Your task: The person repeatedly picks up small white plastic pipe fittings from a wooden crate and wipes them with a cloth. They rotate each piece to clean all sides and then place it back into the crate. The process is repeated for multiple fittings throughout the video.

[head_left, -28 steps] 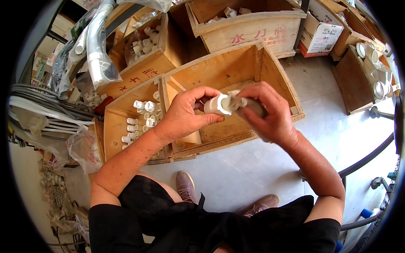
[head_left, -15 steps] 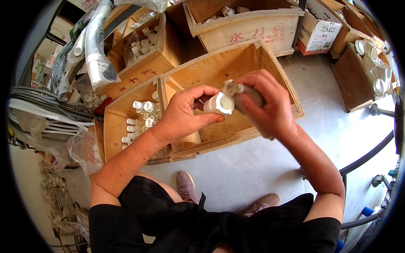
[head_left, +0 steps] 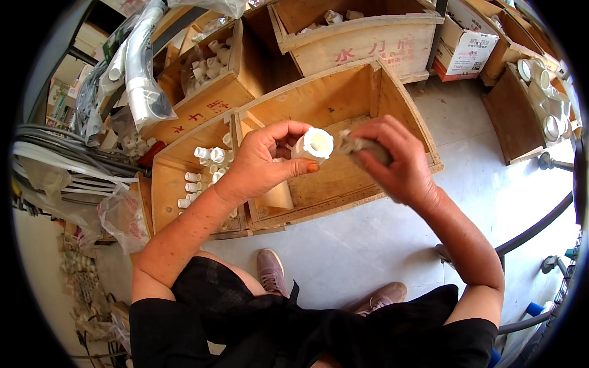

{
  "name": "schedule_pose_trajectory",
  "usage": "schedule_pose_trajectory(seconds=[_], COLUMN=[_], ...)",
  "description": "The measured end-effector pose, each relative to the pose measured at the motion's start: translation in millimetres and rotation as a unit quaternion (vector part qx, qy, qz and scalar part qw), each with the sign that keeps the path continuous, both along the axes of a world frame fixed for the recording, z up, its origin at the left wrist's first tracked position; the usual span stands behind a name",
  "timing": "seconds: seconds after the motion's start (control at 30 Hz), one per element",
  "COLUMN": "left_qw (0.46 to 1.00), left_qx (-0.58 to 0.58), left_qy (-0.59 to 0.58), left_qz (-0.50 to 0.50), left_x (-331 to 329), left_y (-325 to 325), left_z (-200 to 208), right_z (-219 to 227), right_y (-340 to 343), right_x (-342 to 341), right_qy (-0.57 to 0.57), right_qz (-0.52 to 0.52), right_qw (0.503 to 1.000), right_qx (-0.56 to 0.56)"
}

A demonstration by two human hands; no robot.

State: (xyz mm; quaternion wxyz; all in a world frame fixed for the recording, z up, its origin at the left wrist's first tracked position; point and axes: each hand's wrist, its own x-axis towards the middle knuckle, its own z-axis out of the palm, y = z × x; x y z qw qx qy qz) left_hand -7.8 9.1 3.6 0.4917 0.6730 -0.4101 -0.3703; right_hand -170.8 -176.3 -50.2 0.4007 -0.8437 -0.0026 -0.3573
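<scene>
A white plastic pipe fitting is gripped between the thumb and fingers of my left hand, its round open end turned up and to the right. To its right my right hand is closed round a greyish cloth, with a frayed end sticking out toward the fitting. Cloth and fitting are a short gap apart. Both hands are over a wooden box with a bare floor board. More white fittings lie in the narrower wooden compartment on the left, partly hidden by my left forearm.
Behind stand further wooden boxes holding fittings. White pipe elbows fill a box at the right, near a cardboard carton. Bagged pipes and coiled grey hoses are on the left. A dark curved tube runs at the right.
My right hand has drawn back to the right and down, taking the cloth off the fitting's rim. The left hand has shifted slightly left and up, with the fitting's opening turned more upward.
</scene>
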Motion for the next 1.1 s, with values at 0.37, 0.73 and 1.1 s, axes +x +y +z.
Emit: schedule_pose_trajectory(seconds=[0.37, 0.73, 1.1], left_qw=[0.994, 0.971, 0.978], left_qx=[-0.023, 0.006, -0.059], left_qy=[-0.103, -0.238, -0.198], left_qz=[-0.019, -0.025, -0.015], left_x=[-9.8, -18.0, -5.7], left_y=[0.8, -3.2, 3.9], left_z=[-1.6, 7.0, 6.3], right_z=[17.5, 35.7, 11.3], right_y=[4.6, 16.4, -4.7], right_x=[9.1, 6.3, -3.5], right_qy=[-0.001, -0.059, 0.036], right_qz=[-0.003, 0.051, -0.004], right_qw=[1.000, 0.993, 0.999], right_qx=[-0.003, -0.092, 0.006])
